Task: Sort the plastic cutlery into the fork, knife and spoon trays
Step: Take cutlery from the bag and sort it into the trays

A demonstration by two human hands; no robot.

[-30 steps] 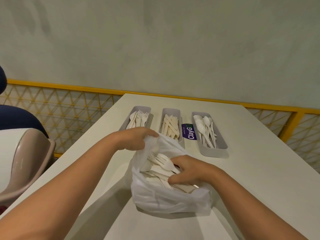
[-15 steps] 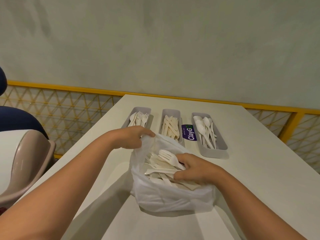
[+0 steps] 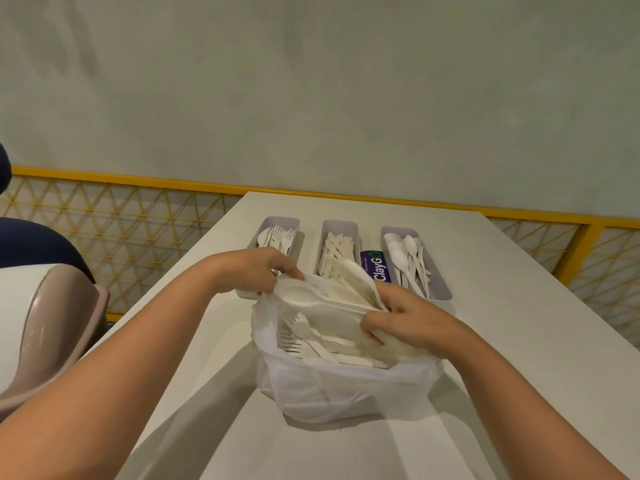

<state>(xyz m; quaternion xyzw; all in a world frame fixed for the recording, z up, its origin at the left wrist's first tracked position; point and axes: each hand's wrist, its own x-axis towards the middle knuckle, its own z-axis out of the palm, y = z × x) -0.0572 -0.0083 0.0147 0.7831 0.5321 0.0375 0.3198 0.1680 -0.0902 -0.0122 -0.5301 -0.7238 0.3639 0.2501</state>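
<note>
A white plastic bag full of white plastic cutlery sits on the white table in front of me. My left hand pinches the bag's far left rim. My right hand grips the bag's right rim, and I cannot tell whether it also holds cutlery. Behind the bag stand three grey trays: the fork tray on the left, partly hidden by my left hand, the knife tray in the middle and the spoon tray on the right.
A purple card reading ClayG lies between the knife and spoon trays. A yellow lattice railing runs behind the table. A beige and white chair stands at the left. The table's right side is bare.
My right hand has come up out of the cutlery pile to the bag's right rim. Both hands now stretch the bag's mouth, which has risen towards the trays.
</note>
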